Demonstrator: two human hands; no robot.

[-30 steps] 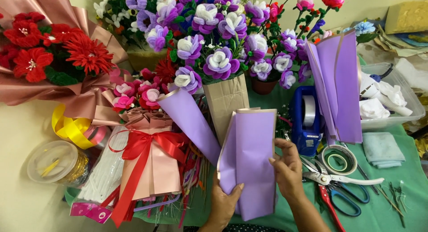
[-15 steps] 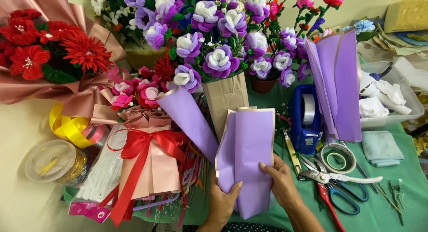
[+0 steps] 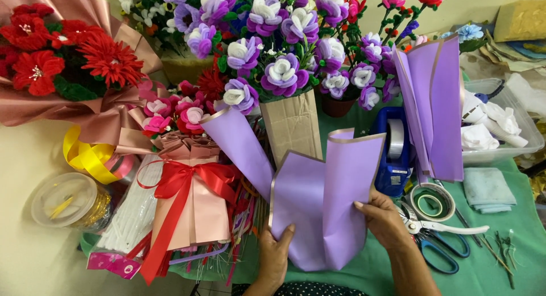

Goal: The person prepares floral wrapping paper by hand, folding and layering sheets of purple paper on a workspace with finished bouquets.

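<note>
meanwhile both hands' fingers grip the folded lilac paper, tape dispenser and scissors alongside.

Lilac wrapping paper (gold-edged), red ribbon, blue tape dispenser, green tablecloth.

Both hands hold folded purple wrapping paper.

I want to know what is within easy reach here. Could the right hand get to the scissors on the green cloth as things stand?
Probably yes. The scissors lie just beside the right hand with nothing between them, but that hand is holding the lilac wrapping sheet and would need to let go.
</note>
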